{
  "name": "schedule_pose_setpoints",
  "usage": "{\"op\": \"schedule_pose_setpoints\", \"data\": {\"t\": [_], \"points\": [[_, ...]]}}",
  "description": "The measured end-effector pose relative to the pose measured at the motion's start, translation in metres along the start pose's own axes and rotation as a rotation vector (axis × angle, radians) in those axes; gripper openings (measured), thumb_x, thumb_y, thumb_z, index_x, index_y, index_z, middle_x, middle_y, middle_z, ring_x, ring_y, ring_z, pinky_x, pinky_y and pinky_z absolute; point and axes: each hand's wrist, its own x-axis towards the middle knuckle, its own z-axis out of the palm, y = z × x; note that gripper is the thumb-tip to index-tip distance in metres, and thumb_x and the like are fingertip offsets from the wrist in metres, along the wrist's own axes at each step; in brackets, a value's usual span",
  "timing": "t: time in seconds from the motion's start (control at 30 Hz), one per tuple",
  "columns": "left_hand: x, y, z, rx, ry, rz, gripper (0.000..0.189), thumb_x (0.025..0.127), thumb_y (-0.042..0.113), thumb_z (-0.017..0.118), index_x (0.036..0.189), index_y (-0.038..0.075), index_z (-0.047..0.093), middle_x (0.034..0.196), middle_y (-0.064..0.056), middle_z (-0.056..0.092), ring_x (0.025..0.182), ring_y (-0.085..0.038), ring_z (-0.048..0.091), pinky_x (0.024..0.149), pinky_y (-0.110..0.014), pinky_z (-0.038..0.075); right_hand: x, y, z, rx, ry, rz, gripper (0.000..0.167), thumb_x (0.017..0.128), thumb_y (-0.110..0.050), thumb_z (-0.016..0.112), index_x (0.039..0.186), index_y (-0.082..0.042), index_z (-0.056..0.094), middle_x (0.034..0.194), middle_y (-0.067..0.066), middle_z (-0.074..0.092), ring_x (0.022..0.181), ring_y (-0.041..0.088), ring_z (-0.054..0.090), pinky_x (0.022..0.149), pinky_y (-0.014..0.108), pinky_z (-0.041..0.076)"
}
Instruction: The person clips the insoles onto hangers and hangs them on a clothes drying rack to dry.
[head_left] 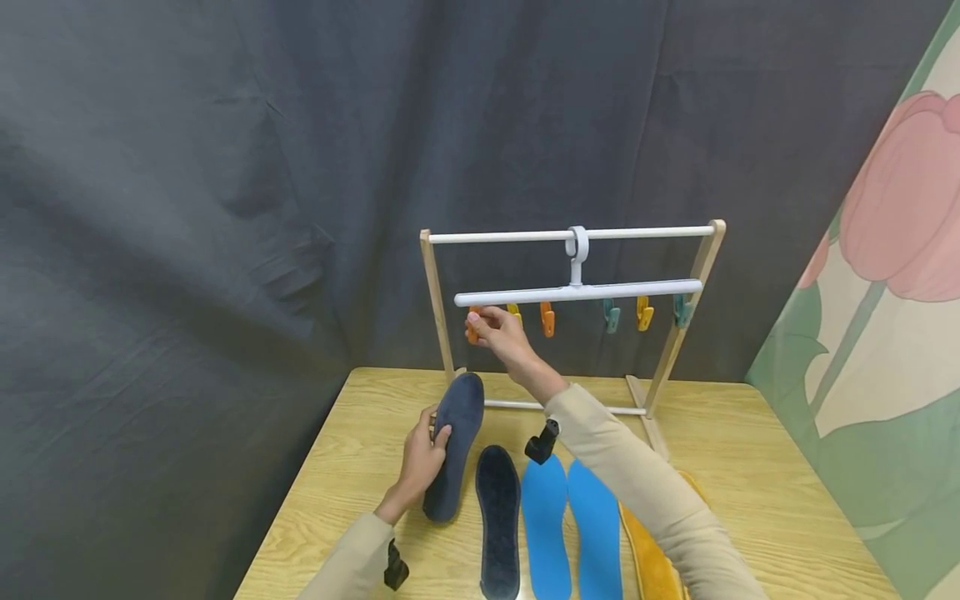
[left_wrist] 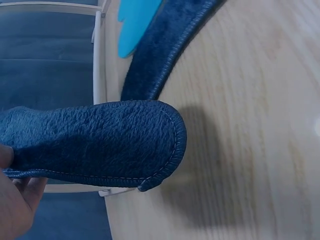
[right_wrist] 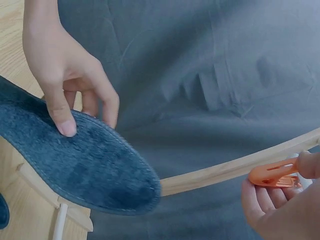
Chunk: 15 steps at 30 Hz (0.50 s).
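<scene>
My left hand point(head_left: 422, 454) pinches a dark blue fuzzy insole point(head_left: 459, 442) by its side edge, thumb on its face and fingers behind. The insole is raised off the table, toe end up, and its stitched heel shows in the left wrist view. Up at the left end of the white hanger point(head_left: 517, 297), my right hand point(head_left: 504, 337) grips an orange clip point(right_wrist: 272, 175) between thumb and fingers. Below the hands lies a second dark insole point(head_left: 498, 517), flat on the table, beside two blue insoles point(head_left: 545, 525).
The hanger hooks over the top bar of a wooden rack point(head_left: 437, 300). Along it hang another orange clip point(head_left: 547, 319), yellow clips point(head_left: 644, 313) and teal clips point(head_left: 611, 316). An orange-yellow insole point(head_left: 651, 554) lies partly under the right sleeve. A dark curtain point(head_left: 225, 208) hangs behind.
</scene>
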Motion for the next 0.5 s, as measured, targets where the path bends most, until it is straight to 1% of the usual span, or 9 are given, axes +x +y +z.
{"op": "schedule_pose_setpoints", "data": {"t": [0.13, 0.23, 0.4, 0.5], "points": [[0.005, 0.007, 0.002, -0.010, 0.025, 0.008, 0.036, 0.096, 0.003, 0.064, 0.130, -0.001, 0.054, 0.094, -0.011, 0.064, 0.067, -0.014, 0.061, 0.059, -0.028, 0.050, -0.001, -0.001, 0.004, -0.040, 0.003, -0.002, 0.034, 0.102, -0.011, 0.057, 0.126, 0.012, 0.056, 0.104, 0.013, 0.061, 0.101, 0.026, 0.061, 0.096, 0.041, 0.051], [0.007, 0.011, 0.004, -0.025, 0.042, 0.019, 0.035, 0.095, 0.003, 0.064, 0.129, 0.000, 0.054, 0.094, -0.011, 0.064, 0.069, -0.016, 0.063, 0.060, -0.028, 0.051, -0.003, -0.002, 0.005, -0.054, -0.009, -0.011, 0.035, 0.101, -0.009, 0.057, 0.128, 0.013, 0.054, 0.111, 0.018, 0.060, 0.106, 0.030, 0.060, 0.097, 0.042, 0.050], [0.012, 0.015, 0.007, -0.046, 0.080, 0.043, 0.034, 0.094, 0.000, 0.065, 0.127, -0.002, 0.055, 0.094, -0.012, 0.064, 0.070, -0.018, 0.064, 0.061, -0.029, 0.052, -0.006, -0.003, 0.007, -0.039, -0.039, -0.012, 0.032, 0.102, -0.006, 0.055, 0.127, 0.013, 0.054, 0.120, 0.026, 0.059, 0.113, 0.037, 0.058, 0.100, 0.042, 0.048], [0.013, 0.018, 0.009, -0.057, 0.101, 0.061, 0.034, 0.094, -0.001, 0.065, 0.126, -0.003, 0.055, 0.094, -0.013, 0.064, 0.070, -0.020, 0.065, 0.061, -0.029, 0.052, -0.007, -0.002, 0.005, -0.027, -0.039, 0.003, 0.030, 0.102, -0.005, 0.054, 0.127, 0.012, 0.054, 0.122, 0.028, 0.059, 0.113, 0.036, 0.059, 0.100, 0.041, 0.047]]}}
